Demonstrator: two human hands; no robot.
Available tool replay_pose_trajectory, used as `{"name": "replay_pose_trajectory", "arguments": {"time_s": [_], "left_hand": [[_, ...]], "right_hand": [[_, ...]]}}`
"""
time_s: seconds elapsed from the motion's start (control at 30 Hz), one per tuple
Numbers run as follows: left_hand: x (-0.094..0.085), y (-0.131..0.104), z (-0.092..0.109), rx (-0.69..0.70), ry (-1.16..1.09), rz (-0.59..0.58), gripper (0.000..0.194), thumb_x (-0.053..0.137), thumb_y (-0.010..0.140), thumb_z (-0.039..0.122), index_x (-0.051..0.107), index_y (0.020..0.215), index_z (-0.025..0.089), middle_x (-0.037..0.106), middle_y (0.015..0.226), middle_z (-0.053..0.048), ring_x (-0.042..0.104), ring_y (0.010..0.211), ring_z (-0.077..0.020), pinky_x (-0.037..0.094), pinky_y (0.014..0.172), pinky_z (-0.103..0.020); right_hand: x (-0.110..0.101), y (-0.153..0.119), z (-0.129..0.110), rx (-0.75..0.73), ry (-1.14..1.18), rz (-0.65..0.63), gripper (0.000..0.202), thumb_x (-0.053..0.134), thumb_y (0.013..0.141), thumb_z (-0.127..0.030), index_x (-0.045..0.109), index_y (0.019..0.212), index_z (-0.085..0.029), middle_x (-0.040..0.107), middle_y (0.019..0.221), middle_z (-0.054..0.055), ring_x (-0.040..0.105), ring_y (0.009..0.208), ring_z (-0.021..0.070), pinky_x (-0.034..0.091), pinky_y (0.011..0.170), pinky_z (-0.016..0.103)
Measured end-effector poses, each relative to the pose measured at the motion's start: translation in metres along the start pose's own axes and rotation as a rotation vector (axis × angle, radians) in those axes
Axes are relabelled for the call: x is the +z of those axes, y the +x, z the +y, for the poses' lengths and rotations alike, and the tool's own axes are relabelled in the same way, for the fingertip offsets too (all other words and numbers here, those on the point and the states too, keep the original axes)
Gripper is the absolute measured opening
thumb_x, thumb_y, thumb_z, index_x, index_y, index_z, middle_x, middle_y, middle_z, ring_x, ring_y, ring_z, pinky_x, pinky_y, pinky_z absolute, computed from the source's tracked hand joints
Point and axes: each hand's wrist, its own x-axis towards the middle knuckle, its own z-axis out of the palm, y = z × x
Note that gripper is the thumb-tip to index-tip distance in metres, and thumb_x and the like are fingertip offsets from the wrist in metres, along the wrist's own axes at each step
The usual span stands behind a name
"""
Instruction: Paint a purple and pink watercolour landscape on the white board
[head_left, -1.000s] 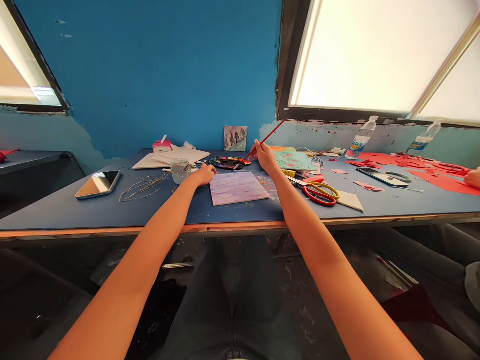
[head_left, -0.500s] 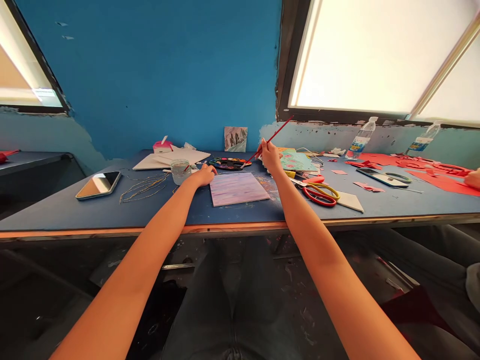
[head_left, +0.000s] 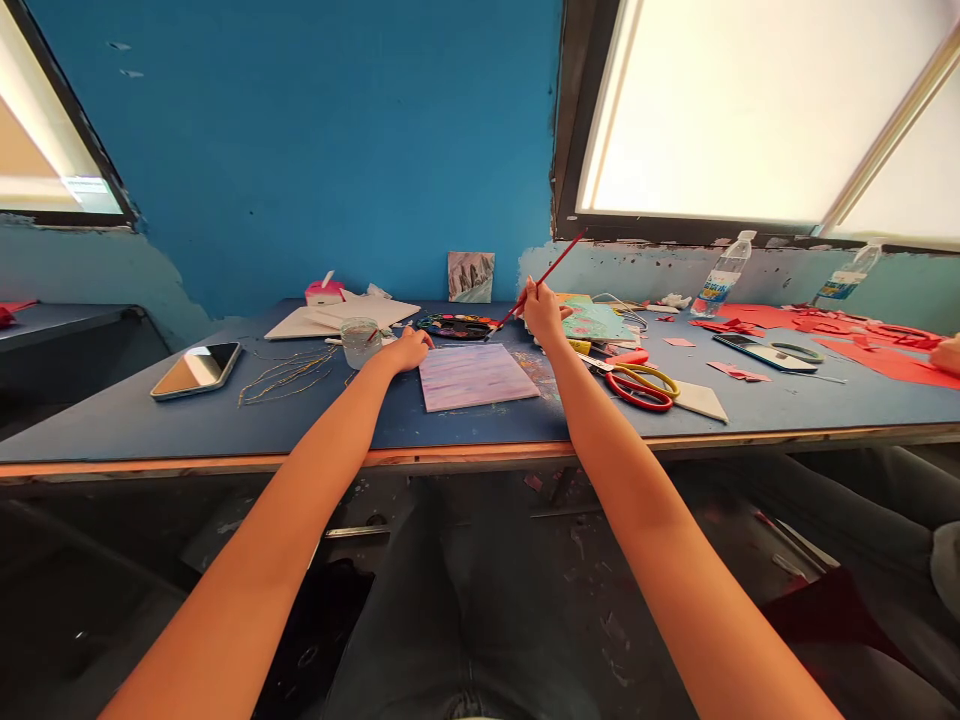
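A thin red paintbrush (head_left: 561,258) slants up from my right hand (head_left: 543,312), which is closed round it; its tip is at the right edge of the black paint palette (head_left: 459,327). Below the palette lies a square board (head_left: 476,378) painted in pale purple and pink streaks. My left hand (head_left: 411,349) rests by the board's upper left corner, fingers apart and holding nothing. Close to its left stands a clear cup of cloudy water (head_left: 361,343). A small painted picture (head_left: 471,277) leans on the wall behind the palette.
Right of my right forearm lie scissors (head_left: 640,386) and a white piece (head_left: 700,401). Farther right are a phone (head_left: 763,353), red paper (head_left: 877,360), two water bottles and another person's hand. At left are a phone (head_left: 196,371), gold threads (head_left: 289,376) and white boards (head_left: 341,316).
The brush tip has shifted slightly from the palette's lower right edge toward the right. My right hand has barely moved, and my left hand stays in place.
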Motion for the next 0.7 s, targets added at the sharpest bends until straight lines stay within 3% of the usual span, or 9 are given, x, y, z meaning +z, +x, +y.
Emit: {"name": "replay_pose_trajectory", "arguments": {"time_s": [0.13,0.23,0.4,0.53,0.6,0.7], "left_hand": [[-0.001,-0.001,0.001,-0.004,0.004,-0.001,0.038,0.064,0.1,0.038,0.06,0.131,0.016,0.058,0.137,-0.013,0.063,0.116,-0.0268,0.056,0.099,-0.049],[-0.001,-0.001,0.002,-0.007,0.005,0.003,0.038,0.064,0.1,0.037,0.06,0.131,0.016,0.058,0.138,-0.013,0.063,0.116,-0.0268,0.057,0.099,-0.049],[0.0,0.0,0.002,-0.011,0.005,0.012,0.036,0.064,0.1,0.036,0.061,0.13,0.017,0.058,0.138,-0.013,0.063,0.117,-0.0267,0.057,0.099,-0.049],[0.0,-0.001,0.003,-0.015,0.01,0.008,0.037,0.064,0.1,0.036,0.06,0.131,0.016,0.058,0.137,-0.013,0.064,0.115,-0.0265,0.057,0.098,-0.048],[0.0,-0.001,0.003,-0.015,0.014,0.009,0.037,0.064,0.1,0.036,0.06,0.13,0.016,0.058,0.137,-0.013,0.063,0.115,-0.0265,0.057,0.098,-0.049],[0.0,-0.001,0.003,-0.016,0.021,0.009,0.036,0.064,0.1,0.036,0.061,0.13,0.016,0.058,0.137,-0.013,0.063,0.115,-0.0264,0.057,0.098,-0.048]], "right_hand": [[0.009,-0.009,-0.007,-0.038,0.118,-0.101,0.056,0.03,0.103,-0.062,0.057,0.073,-0.023,0.066,0.067,0.003,0.066,0.077,0.0208,0.047,0.091,0.039],[0.012,-0.012,-0.01,-0.049,0.068,-0.139,0.054,0.033,0.105,-0.056,0.056,0.07,-0.022,0.068,0.068,0.004,0.065,0.08,0.0201,0.046,0.088,0.036],[0.002,-0.004,-0.005,0.002,-0.1,0.023,0.042,0.032,0.107,-0.037,0.048,0.07,-0.023,0.062,0.069,0.006,0.064,0.09,0.0256,0.041,0.097,0.043],[-0.002,0.001,0.0,-0.019,-0.2,0.195,0.037,0.032,0.106,-0.036,0.046,0.074,-0.023,0.061,0.074,0.007,0.062,0.1,0.0302,0.038,0.1,0.049],[0.001,0.0,0.0,-0.067,-0.15,0.169,0.042,0.03,0.107,-0.041,0.045,0.072,-0.023,0.059,0.071,0.006,0.062,0.094,0.0276,0.04,0.097,0.046],[0.008,-0.003,-0.005,-0.131,0.064,0.021,0.05,0.028,0.106,-0.056,0.043,0.07,-0.025,0.055,0.064,0.002,0.059,0.071,0.0204,0.046,0.082,0.038]]}}
